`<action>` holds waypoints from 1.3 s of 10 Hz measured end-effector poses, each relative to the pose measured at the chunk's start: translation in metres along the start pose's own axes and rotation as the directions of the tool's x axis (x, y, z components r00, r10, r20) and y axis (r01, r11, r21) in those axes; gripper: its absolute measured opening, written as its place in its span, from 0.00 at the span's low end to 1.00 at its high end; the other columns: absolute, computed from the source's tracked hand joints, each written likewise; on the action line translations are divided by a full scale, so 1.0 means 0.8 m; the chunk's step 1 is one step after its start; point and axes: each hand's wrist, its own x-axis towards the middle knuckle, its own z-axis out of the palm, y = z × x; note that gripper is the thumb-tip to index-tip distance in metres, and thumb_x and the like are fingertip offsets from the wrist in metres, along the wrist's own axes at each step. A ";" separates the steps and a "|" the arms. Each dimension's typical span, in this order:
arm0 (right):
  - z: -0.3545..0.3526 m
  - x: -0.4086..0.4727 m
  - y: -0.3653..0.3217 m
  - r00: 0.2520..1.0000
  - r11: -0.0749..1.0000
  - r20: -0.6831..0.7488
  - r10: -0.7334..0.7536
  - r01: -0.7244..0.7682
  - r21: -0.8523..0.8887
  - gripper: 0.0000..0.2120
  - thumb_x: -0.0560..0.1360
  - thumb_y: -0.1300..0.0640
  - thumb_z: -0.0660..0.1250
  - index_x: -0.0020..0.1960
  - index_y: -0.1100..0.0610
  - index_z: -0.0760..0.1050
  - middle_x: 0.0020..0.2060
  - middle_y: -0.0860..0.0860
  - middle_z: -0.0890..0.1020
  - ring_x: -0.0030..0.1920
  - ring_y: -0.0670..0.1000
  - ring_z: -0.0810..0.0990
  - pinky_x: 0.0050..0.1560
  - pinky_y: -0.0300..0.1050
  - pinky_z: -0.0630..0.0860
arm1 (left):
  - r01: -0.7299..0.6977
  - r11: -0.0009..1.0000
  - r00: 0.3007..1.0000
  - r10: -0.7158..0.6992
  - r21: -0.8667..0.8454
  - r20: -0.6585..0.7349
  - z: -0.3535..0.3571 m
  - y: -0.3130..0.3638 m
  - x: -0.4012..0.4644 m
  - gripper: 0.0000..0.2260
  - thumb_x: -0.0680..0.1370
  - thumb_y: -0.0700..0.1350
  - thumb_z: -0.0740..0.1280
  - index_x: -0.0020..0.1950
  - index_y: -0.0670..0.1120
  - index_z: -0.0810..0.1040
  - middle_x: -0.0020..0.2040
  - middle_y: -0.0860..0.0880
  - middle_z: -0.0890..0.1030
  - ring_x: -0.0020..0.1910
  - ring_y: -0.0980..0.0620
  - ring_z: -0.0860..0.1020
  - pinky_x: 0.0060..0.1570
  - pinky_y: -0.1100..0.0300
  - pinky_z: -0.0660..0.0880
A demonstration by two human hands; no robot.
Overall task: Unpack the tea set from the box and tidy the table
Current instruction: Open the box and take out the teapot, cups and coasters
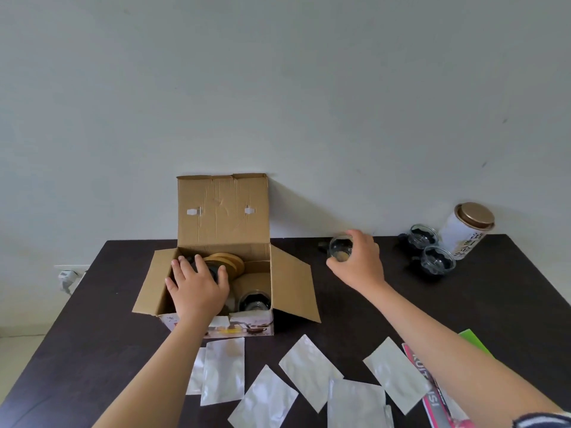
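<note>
Cardboard box (216, 236) sits open near the back of the dark table (355, 310), its tall lid flap upright against the wall and its side flaps spread out. Inside lie round wooden lids (230, 262) and a glass cup (255, 301) at the front right corner. The left hand (197, 288) reaches into the box, fingers curled over a dark item there. The right hand (360, 262) grasps a small glass (340, 248) to the right of the box. Farther right stand two glass cups (431, 250) beside a white tin (466, 231) with a gold lid. Silver packets (309, 372) lie scattered along the table's near side, with a pink leaflet (429, 384) partly under the right forearm.
</note>
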 end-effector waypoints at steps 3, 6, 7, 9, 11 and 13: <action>-0.041 -0.037 0.155 0.924 0.909 0.006 0.382 -0.375 -0.180 0.29 0.67 0.51 0.73 0.65 0.53 0.68 0.61 0.57 0.69 0.61 0.61 0.69 0.51 0.53 0.74 | 0.002 1.000 1.000 -0.002 0.008 0.005 0.000 0.002 -0.002 0.31 0.79 0.61 0.50 0.76 0.42 0.57 0.76 0.37 0.56 0.76 0.38 0.50 0.72 0.40 0.51; -0.084 -0.032 0.212 0.890 0.879 -0.065 0.451 -0.456 -0.140 0.29 0.68 0.54 0.73 0.65 0.58 0.69 0.62 0.58 0.72 0.63 0.62 0.70 0.56 0.56 0.73 | -0.010 1.000 1.000 0.010 0.018 -0.009 0.001 0.001 -0.001 0.31 0.79 0.61 0.51 0.75 0.42 0.59 0.76 0.37 0.58 0.76 0.38 0.52 0.72 0.40 0.52; -0.094 -0.023 0.223 0.878 0.873 -0.075 0.473 -0.479 -0.097 0.31 0.66 0.55 0.74 0.64 0.60 0.67 0.59 0.58 0.76 0.62 0.62 0.72 0.56 0.56 0.74 | -0.007 1.000 1.000 0.007 0.023 -0.008 0.001 0.001 0.000 0.31 0.79 0.61 0.51 0.75 0.42 0.59 0.76 0.37 0.58 0.76 0.38 0.52 0.72 0.40 0.52; -0.097 -0.001 0.234 0.860 0.856 -0.061 0.506 -0.509 -0.085 0.34 0.67 0.56 0.74 0.68 0.60 0.63 0.60 0.60 0.75 0.67 0.62 0.65 0.62 0.59 0.71 | -0.007 1.000 1.000 0.007 0.024 -0.006 0.002 0.001 0.000 0.31 0.79 0.61 0.51 0.75 0.42 0.59 0.76 0.37 0.58 0.76 0.38 0.52 0.72 0.39 0.52; -0.092 0.013 0.235 0.834 0.822 -0.039 0.551 -0.550 -0.145 0.38 0.67 0.60 0.74 0.72 0.59 0.60 0.71 0.62 0.65 0.74 0.65 0.52 0.70 0.63 0.59 | 0.001 1.000 1.000 -0.001 0.029 -0.007 0.001 0.002 0.000 0.31 0.79 0.61 0.51 0.76 0.43 0.59 0.76 0.38 0.58 0.76 0.38 0.52 0.72 0.40 0.52; -0.054 0.005 0.189 0.946 0.859 -0.141 0.293 -0.325 -0.396 0.34 0.67 0.54 0.74 0.68 0.60 0.66 0.74 0.64 0.58 0.75 0.63 0.51 0.71 0.67 0.52 | 0.005 0.999 1.000 -0.005 0.034 -0.013 0.002 0.003 0.002 0.31 0.79 0.61 0.51 0.76 0.43 0.59 0.76 0.38 0.58 0.76 0.38 0.52 0.72 0.40 0.52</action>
